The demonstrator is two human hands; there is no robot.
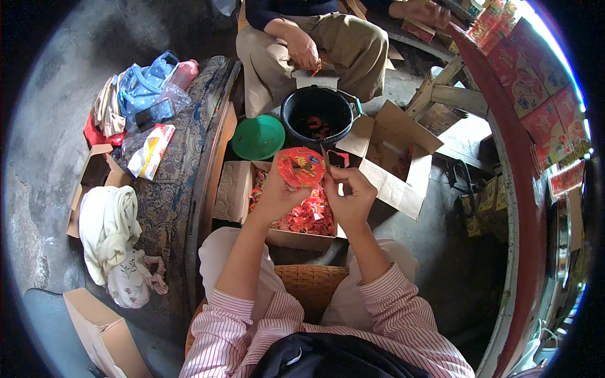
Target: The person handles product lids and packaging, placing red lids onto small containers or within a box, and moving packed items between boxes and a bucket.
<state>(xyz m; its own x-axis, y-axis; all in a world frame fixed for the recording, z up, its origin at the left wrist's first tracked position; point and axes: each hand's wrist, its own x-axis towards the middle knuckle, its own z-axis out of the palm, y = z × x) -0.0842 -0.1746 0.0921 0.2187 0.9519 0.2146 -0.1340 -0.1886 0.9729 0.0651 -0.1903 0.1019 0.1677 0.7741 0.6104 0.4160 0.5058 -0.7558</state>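
Note:
My left hand (282,195) is closed on a red, rounded printed wrapper (301,165) with yellow lettering, held up in front of me. My right hand (348,196) pinches a thin, dark, blade-like tool (326,159) against the wrapper's right edge. Its exact kind is too small to make out. Below both hands, a cardboard box (236,189) is filled with red wrapper scraps (312,217). Just beyond the wrapper stands a black bucket (291,129) with a few red pieces inside.
A green basin (258,137) sits left of the bucket, an opened carton (394,183) to its right. Another person's hand (304,51) holds a small red strip behind the bucket. Cloths (113,220) lie on a patterned seat at left; a red-edged table (535,252) curves along the right.

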